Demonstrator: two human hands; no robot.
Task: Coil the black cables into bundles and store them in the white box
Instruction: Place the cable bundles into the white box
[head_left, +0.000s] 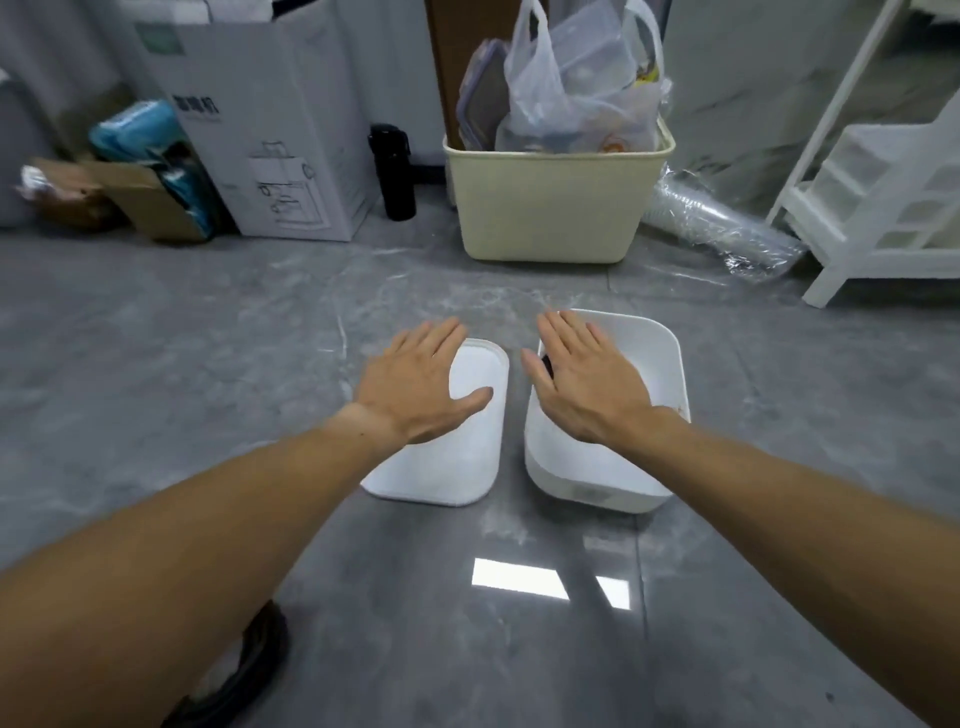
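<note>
Grey marbled floor tiles (208, 322) fill the scene, glossy enough to mirror a ceiling light near the bottom. Both hands are stretched forward with fingers straight and slightly spread, palms down, holding nothing. The left hand (415, 384) is over the far left part of a flat white lid (457, 457) that lies on the floor; whether it touches the lid cannot be told. The right hand (587, 379) is over the open white box (660, 358), which stands just beside the lid to the right, apart from it by a narrow strip of floor. A small dark patch (548, 364) shows inside the box next to the right thumb, perhaps a black cable, though most of the interior is hidden by the hand. Beyond them stands a cream basket (550, 208) holding a plastic bag (566, 83) of containers. To its left are a black bottle (392, 171) and a large white carton (260, 119), then an open brown box (150, 197). A white shelf frame (883, 197) is at the right, with a sleeve of clear cups (722, 223) lying near its foot
</note>
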